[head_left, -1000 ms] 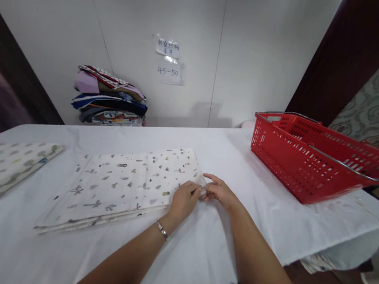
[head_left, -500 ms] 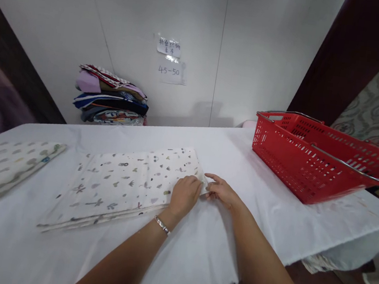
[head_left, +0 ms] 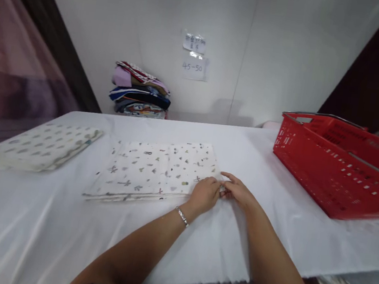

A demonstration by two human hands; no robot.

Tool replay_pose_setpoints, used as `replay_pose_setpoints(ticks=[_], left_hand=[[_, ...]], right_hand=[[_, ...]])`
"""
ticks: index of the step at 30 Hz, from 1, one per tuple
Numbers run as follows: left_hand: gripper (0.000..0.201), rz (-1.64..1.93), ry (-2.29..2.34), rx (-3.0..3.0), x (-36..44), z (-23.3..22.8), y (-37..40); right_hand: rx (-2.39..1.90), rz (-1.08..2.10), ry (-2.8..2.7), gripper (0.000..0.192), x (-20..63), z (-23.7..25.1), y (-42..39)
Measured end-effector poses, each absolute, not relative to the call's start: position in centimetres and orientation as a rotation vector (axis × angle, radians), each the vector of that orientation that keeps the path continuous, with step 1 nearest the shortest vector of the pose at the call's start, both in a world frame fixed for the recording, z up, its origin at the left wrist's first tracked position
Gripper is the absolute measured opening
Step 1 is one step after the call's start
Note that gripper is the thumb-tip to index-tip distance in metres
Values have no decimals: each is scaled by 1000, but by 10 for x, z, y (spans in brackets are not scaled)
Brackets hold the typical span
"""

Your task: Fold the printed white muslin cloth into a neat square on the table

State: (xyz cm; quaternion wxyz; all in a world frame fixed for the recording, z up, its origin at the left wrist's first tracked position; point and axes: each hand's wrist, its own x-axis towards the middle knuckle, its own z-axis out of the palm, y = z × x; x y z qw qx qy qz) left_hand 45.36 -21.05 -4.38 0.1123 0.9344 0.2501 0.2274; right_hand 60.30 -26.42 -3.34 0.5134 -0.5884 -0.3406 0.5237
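Observation:
A white cloth (head_left: 157,168) with small grey-green prints lies folded flat in several layers before me. At its near right corner, my left hand (head_left: 205,194) is closed, fingers curled on the cloth's edge; a bracelet circles that wrist. My right hand (head_left: 237,191) meets it there from the right, its thumb and fingers pinching the same corner. The bit of cloth between the fingertips is mostly hidden by them.
A second folded cloth (head_left: 48,145) with leaf-like prints lies at the left. Stacked folded fabrics (head_left: 142,93) stand by the back wall, under paper signs (head_left: 193,66). On the right sits a red plastic basket (head_left: 329,173) on the white-covered table (head_left: 230,251).
The view has turned left, so everything appears shifted to the right. Both hands stay at the cloth's right corner and have drawn closer together, the fingers now more closed.

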Motion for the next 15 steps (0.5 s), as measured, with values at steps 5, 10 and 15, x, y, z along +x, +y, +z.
replay_pose_setpoints(ticks=[5, 10, 15], left_hand=[[24, 683, 747, 2698, 453, -48, -210], [22, 585, 716, 2806, 433, -53, -205], [24, 526, 760, 2869, 378, -53, -194]], right_hand=[[-1428, 1264, -851, 55, 606, -38, -264], [-1581, 1177, -951, 60, 610, -42, -265], [-1710, 1080, -1116, 55, 614, -44, -266]])
